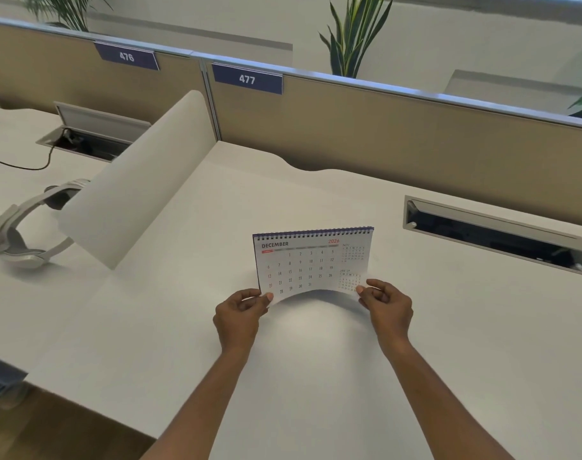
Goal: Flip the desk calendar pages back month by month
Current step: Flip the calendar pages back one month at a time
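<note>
the desk calendar stood on the white desk near its middle, well short of the back edge and to the left of the open cable tray, showing the december page. the left hand pinched that page's lower left corner and the right hand its lower right corner, fingers closed narrowly on the paper, which bowed upward between them. to do it well, i judged both corners should rise evenly, swinging the sheet over the spiral binding without creasing it or dragging the stand.
</note>
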